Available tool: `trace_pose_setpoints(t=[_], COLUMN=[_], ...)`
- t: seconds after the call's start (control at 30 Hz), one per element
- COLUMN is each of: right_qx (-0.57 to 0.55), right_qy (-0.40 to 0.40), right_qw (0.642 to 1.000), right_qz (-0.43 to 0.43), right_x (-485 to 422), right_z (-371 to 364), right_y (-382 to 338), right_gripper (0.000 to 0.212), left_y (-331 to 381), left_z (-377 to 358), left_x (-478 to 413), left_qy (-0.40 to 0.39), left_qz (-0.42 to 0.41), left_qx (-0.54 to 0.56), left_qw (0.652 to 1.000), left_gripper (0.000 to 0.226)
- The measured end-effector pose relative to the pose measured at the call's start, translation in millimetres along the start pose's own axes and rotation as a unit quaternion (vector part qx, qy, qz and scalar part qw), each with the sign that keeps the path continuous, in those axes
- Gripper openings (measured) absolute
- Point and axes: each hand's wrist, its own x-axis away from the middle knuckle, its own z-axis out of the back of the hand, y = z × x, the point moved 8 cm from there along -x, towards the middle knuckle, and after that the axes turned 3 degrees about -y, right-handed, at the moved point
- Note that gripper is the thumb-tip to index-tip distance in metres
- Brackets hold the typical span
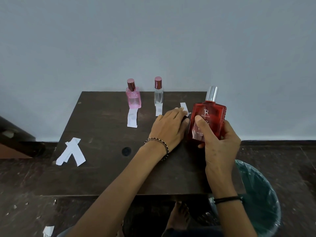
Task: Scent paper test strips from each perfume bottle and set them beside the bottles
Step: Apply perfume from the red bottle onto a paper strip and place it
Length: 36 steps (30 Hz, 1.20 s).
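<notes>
Two of three look done: the pink bottle point(133, 98) and clear bottle point(158, 96), upper centre, each have a scented strip point(132, 118) in front. Your right grip point(220, 144) clasps the red bottle point(212, 110) at centre right. Your left grip point(168, 129) lies flat, fingers pressing the third strip point(183, 106), which still has to be set down.

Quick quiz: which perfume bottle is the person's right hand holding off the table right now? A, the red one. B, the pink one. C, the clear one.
A: the right hand grips the red bottle, while the pink bottle and the clear bottle stand untouched at the back of the table.
</notes>
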Motion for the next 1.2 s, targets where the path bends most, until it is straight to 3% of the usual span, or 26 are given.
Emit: trace_pose_setpoints(t=[0.33, 0.67, 1.2], right_qx=[0.003, 0.004, 0.009], right_qy=[-0.003, 0.004, 0.003], right_qw=[1.0, 1.0, 1.0], right_qz=[0.004, 0.004, 0.001], right_x=[0.5, -1.5, -4.7], right_z=[-2.4, -0.3, 1.7], right_y=[-4.1, 0.9, 5.4], right_gripper=[0.018, 0.02, 0.02], left_y=[-10.8, -15.1, -14.6], left_z=[1.8, 8.3, 7.9], left_x=[-4.5, -10.9, -15.8], left_qy=[-0.005, 0.082, 0.088], left_qz=[0.0, 0.034, 0.073], left_qx=[0.045, 0.134, 0.129], left_qw=[0.999, 0.987, 0.985], left_gripper=[0.033, 0.024, 0.011])
